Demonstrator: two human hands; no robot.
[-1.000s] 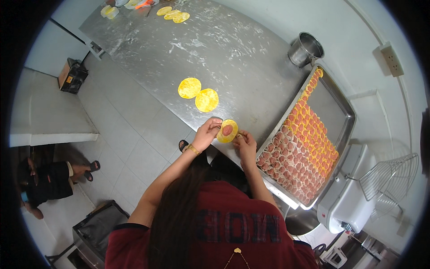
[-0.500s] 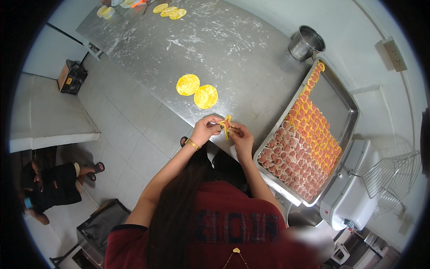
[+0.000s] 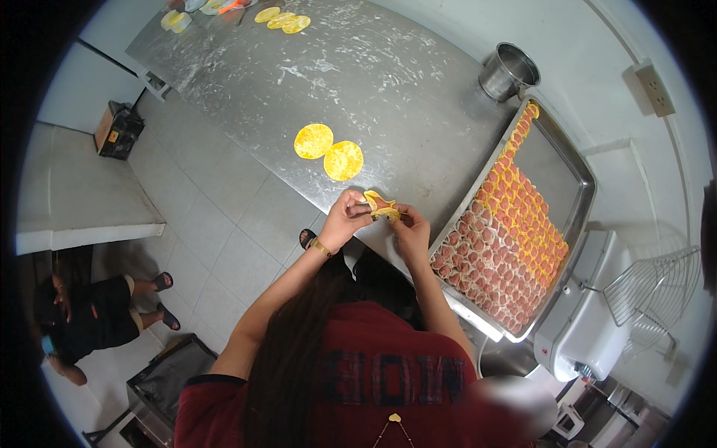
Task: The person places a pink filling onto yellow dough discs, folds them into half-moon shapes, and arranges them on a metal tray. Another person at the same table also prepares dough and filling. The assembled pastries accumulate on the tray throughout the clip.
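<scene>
Between my two hands, above the front edge of the steel table, is a yellow dumpling wrapper (image 3: 382,204) with pinkish filling in it. The fingers of my left hand (image 3: 345,222) pinch its left side. Its right side is pinched by my right hand (image 3: 411,230). The wrapper's rim is raised and partly folded, with the filling showing in the middle. Just beyond my left hand, two round flour-dusted yellow wrappers (image 3: 343,160) lie flat, edges touching. To the right stands a metal tray (image 3: 549,153) holding rows of yellow and whitish open-topped dumplings (image 3: 499,257).
A steel pot (image 3: 509,72) stands behind the tray. Several more yellow wrappers (image 3: 283,20) lie at the table's far end near white containers. Right of the tray is a white machine (image 3: 579,313) with a wire guard (image 3: 657,299). Another person (image 3: 97,317) is at the lower left.
The dumpling wrapper has turned and opened wider between my fingers. My right hand has shifted slightly right and down. The other person's feet have moved apart.
</scene>
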